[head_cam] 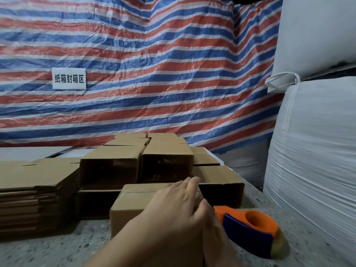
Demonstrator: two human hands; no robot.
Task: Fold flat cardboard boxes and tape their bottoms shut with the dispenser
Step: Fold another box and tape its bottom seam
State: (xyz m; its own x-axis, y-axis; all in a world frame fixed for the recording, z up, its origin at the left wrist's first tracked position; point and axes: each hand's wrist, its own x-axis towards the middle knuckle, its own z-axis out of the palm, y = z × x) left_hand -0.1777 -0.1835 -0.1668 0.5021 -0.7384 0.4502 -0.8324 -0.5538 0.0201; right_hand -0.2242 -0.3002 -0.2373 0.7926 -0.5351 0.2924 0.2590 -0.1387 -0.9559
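A small folded cardboard box [131,205] stands on the speckled table [57,251] right in front of me. My left hand [173,207] lies palm down across its top, fingers reaching over the far edge and thumb at the near right corner. Just right of the box, my right hand [215,241] is closed on the orange and blue tape dispenser [250,232], which sits low over the table beside the box. Most of the right hand's fingers are hidden behind my left hand and the dispenser.
A stack of flat cardboard blanks [32,189] lies at the left. Several folded boxes [115,164] are piled behind the near box, one more at the right [221,182]. Large white bags [312,141] crowd the right side. A striped tarp [154,74] with a sign [69,78] hangs behind.
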